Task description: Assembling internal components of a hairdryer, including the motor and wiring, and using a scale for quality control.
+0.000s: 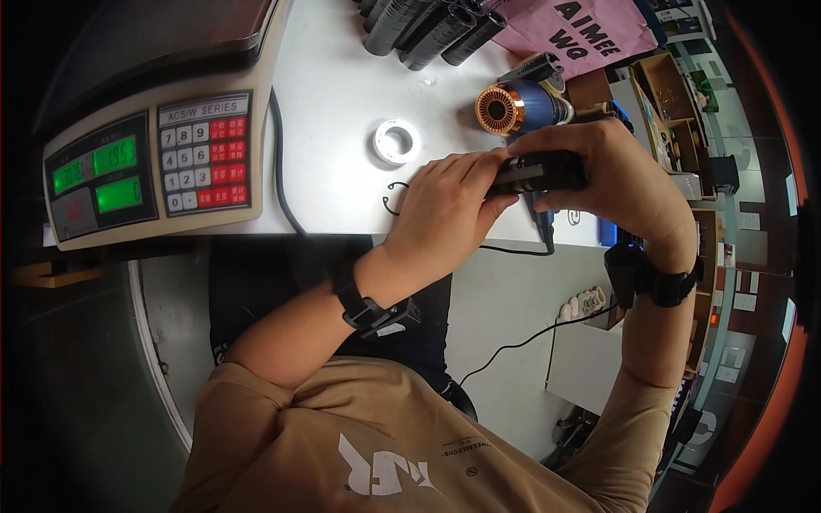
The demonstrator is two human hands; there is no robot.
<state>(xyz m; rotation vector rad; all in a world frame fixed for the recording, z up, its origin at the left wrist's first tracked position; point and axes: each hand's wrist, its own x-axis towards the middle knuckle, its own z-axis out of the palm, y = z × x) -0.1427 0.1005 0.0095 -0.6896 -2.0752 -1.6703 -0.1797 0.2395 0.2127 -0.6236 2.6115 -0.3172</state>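
Note:
Both my hands meet over the front edge of the white table around a short black cylinder [534, 173] with a greyish sheen. My left hand [449, 198] closes on its left end, and much of that end is hidden behind the fingers. At its other end, my right hand [594, 167] grips with curled fingers and thumb. A thin black piece with two small looped ends [390, 198] shows beside my left hand; the rest of it is covered. Just beyond my hands lies a blue hair dryer [534, 106] with a copper-coloured grille. A white tape roll [394, 142] rests farther left.
A beige weighing scale [205, 162] with green displays takes up the left side. Several black tubes [428, 34] stand at the back, beside a pink bag [581, 38]. A black cable [280, 162] runs over the table's front edge; another cord [513, 344] hangs below.

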